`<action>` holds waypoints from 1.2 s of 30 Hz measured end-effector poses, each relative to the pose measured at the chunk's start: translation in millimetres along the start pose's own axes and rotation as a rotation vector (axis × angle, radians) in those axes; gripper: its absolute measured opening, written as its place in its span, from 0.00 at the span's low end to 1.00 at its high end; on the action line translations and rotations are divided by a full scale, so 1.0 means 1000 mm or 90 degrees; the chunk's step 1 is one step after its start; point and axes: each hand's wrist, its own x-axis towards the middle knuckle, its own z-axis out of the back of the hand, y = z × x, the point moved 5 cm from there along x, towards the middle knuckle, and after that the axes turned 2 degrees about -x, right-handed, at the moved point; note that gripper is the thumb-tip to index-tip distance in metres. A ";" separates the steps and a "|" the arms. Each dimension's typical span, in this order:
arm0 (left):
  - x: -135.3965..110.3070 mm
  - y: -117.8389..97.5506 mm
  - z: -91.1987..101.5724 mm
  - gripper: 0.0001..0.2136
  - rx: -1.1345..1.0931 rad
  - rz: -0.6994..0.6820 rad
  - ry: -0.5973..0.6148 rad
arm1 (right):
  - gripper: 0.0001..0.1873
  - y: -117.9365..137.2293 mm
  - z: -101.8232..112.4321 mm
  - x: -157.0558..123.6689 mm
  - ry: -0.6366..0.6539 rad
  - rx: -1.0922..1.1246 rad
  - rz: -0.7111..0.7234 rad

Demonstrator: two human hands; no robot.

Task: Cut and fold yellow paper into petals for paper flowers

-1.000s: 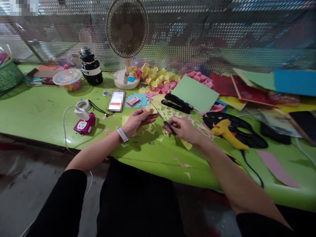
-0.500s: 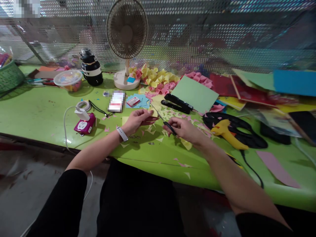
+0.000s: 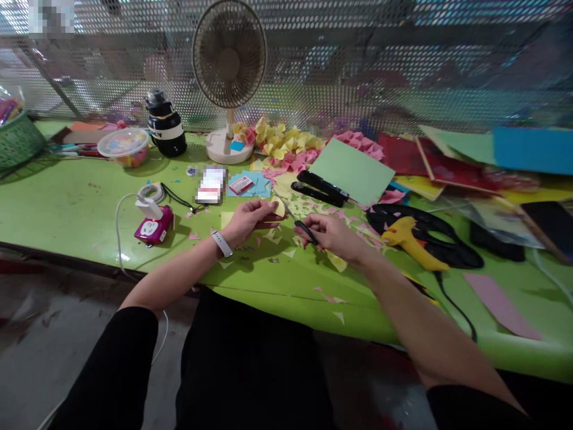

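My left hand [image 3: 251, 218] pinches a small folded yellow paper piece [image 3: 279, 208] just above the green table [image 3: 67, 203]. A white watch sits on that wrist. My right hand [image 3: 333, 236] is closed round the black handles of small scissors [image 3: 301, 224], whose thin blades point up-left toward the yellow paper. The blade tips lie right beside the paper. Several yellow and pink paper scraps [image 3: 277, 236] lie scattered on the table under and around both hands.
A black stapler [image 3: 320, 186] and a green card sheet [image 3: 353, 169] lie behind my hands. A yellow glue gun [image 3: 414, 242] rests on a black mat at the right. A fan [image 3: 229, 71], folded paper flowers [image 3: 286, 143], a pink power socket [image 3: 153, 226] and a bottle [image 3: 165, 124] stand further left.
My left hand has turned the yellow paper slightly and drawn it closer to the scissor blades. My right hand has barely moved.
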 end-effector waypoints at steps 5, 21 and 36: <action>0.001 0.001 0.000 0.09 -0.010 -0.002 -0.005 | 0.30 0.002 0.000 -0.001 -0.005 -0.010 0.000; 0.006 0.002 0.009 0.09 -0.024 0.004 -0.024 | 0.28 -0.008 0.018 0.002 -0.106 -0.003 0.037; 0.010 0.005 0.006 0.04 -0.096 0.049 -0.012 | 0.13 -0.038 0.061 0.026 -0.253 -0.434 -0.010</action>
